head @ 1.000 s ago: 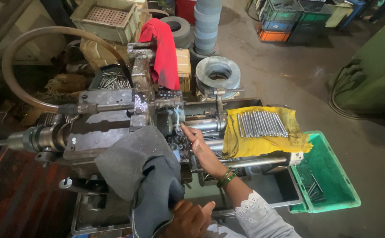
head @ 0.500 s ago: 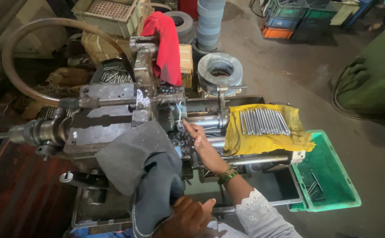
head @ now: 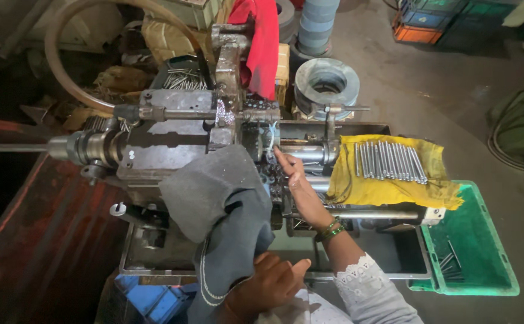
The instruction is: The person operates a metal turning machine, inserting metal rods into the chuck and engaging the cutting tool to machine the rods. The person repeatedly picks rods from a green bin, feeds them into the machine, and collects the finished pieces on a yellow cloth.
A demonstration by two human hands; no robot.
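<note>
Machine spindle touched by R hand fingers, loosely extended; L hand on tray edge.

a tan cardboard box stands behind the red cloth; no labels, signs or screens are visible.

Grey cloth — draped over machine

Single head view — steeply down, close over the machine.
</note>
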